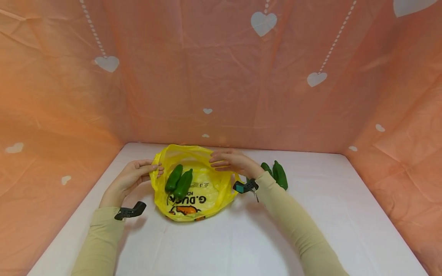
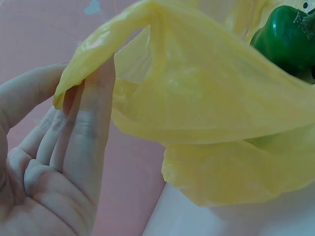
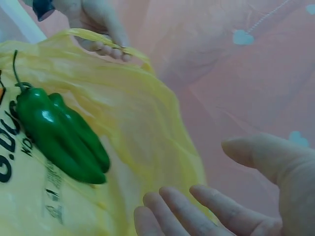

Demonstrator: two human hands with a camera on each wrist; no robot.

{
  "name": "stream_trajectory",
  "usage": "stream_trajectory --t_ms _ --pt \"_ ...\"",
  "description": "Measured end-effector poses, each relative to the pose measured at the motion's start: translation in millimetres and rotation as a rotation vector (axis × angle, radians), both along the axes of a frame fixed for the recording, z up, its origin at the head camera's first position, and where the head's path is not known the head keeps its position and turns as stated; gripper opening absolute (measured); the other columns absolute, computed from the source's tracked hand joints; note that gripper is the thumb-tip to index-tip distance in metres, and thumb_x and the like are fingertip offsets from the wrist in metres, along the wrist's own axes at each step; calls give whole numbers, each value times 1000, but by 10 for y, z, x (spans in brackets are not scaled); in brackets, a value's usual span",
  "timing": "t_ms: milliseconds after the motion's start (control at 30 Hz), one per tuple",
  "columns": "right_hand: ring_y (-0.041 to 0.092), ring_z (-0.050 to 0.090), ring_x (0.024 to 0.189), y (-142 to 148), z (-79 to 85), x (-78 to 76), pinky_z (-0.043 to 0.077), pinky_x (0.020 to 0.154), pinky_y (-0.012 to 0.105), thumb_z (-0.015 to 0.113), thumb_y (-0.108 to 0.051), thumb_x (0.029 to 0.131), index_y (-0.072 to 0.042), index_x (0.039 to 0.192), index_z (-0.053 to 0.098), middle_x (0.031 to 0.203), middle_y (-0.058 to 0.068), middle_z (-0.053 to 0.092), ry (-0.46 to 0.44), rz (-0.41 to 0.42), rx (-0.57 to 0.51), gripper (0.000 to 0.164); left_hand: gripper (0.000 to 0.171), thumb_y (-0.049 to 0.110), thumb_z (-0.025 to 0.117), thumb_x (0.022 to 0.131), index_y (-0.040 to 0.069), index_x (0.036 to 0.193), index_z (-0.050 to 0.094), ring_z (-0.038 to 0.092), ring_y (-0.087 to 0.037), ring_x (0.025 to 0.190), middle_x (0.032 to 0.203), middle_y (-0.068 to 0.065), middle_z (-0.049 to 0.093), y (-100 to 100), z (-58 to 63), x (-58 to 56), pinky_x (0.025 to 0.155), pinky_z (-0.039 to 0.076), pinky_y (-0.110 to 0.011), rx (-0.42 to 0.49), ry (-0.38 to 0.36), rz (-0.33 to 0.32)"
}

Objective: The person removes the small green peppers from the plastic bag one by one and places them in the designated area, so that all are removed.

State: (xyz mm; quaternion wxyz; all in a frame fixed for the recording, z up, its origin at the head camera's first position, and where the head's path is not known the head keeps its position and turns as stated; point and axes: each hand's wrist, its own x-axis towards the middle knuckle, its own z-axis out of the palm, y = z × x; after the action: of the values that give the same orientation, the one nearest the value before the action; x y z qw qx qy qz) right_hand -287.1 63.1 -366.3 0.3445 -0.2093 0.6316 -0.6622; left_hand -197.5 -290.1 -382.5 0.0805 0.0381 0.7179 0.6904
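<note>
A yellow plastic bag (image 1: 214, 203) with printed lettering lies spread on the white table, its mouth facing up. Two green peppers (image 1: 183, 184) rest inside it, side by side toward the left; they also show in the right wrist view as long glossy peppers (image 3: 59, 132). My left hand (image 1: 136, 174) pinches the bag's left rim between thumb and fingers, the yellow film (image 2: 98, 44) folding over the fingertips. At the right side of the mouth, my right hand (image 1: 233, 161) holds nothing; its fingers (image 3: 172, 211) are extended with the thumb apart, overlapping the bag's edge.
More green peppers (image 1: 280, 175) lie on the white table (image 1: 310, 214) to the right, partly behind my right forearm. A pink-orange cloth (image 1: 221, 76) with white hearts stands as walls behind and on both sides.
</note>
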Motion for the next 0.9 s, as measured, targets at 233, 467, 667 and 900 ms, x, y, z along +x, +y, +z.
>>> stream_trajectory --t_ms 233,467,667,900 --pt "34 51 123 -195 -164 36 40 104 45 51 -19 101 5 140 41 141 26 41 -76 -23 16 47 52 17 59 96 -19 130 43 67 -16 93 99 -3 71 10 13 16 87 53 -33 -15 0 1" --pt "36 50 122 -356 -337 68 40 103 46 49 -15 101 8 139 39 135 26 49 -126 -47 -5 46 52 16 59 96 -19 130 42 68 -16 93 99 -3 71 13 11 13 86 53 -33 -15 -2 4" --pt "40 47 124 -446 -450 63 40 103 47 48 -17 102 9 139 40 136 29 45 -173 -72 -31 46 53 17 61 95 -19 130 43 68 -17 92 97 -3 72 20 -5 6 85 54 -34 -10 -18 16" --pt "36 45 128 -533 -486 56 39 105 44 47 -18 102 4 143 38 138 26 45 -182 -104 -29 48 51 15 59 96 -21 128 43 68 -17 92 97 -4 72 5 -17 -2 85 54 -34 4 -2 4"
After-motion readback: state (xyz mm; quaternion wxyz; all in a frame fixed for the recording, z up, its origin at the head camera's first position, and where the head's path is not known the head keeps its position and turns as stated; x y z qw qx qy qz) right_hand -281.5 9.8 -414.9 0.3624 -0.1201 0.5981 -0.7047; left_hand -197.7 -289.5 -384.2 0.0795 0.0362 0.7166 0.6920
